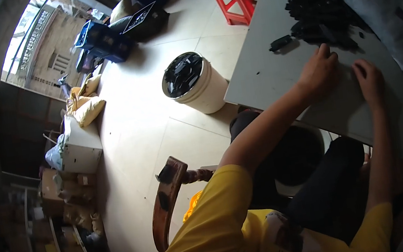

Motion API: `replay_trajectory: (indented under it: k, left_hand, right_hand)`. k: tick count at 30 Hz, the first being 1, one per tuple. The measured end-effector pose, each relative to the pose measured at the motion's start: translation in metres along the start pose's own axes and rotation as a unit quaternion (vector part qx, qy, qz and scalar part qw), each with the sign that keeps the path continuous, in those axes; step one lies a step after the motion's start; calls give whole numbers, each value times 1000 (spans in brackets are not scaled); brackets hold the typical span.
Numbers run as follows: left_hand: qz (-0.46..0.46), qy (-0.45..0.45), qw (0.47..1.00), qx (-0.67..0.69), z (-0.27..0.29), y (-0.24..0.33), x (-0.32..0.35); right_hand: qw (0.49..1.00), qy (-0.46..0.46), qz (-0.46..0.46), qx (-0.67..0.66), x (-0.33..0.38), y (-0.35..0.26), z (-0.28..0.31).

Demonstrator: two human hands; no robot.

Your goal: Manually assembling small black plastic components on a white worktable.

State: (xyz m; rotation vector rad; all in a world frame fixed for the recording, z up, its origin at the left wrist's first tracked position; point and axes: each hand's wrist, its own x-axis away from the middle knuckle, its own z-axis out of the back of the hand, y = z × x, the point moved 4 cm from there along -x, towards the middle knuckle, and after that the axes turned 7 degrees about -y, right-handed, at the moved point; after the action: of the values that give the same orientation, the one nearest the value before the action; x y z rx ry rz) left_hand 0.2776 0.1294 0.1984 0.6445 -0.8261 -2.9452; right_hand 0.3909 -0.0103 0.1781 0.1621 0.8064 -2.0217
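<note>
Black pieces (317,12), piled on the pale table (260,65); seemingly light, stiff, perhaps slippery, best gripped along the sides; person's left hand (320,74) beside the pile, fingers curled; right hand (370,81) nearby, fingers bent; whether either pinches a piece cannot be told.
</note>
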Motion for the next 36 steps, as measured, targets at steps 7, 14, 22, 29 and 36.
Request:
replay_trajectory:
  k: [7, 14, 22, 29, 36]
  left_hand:
    - [74, -20, 987, 143, 28, 3, 40]
    - [62, -16, 983, 172, 18, 6, 39]
    - [76, 11, 982, 175, 29, -14, 47]
    - [80, 7, 981, 179, 23, -9, 42]
    - [88, -9, 980, 179, 26, -9, 44]
  right_hand:
    - [993, 10, -64, -103, -5, 12, -7]
    - [998, -35, -53, -12, 6, 1, 1]
    - [977, -40, -109, -181, -9, -5, -7]
    - [969, -74, -30, -235, -1, -6, 14]
    - [959, -122, -38, -252, -4, -34, 9]
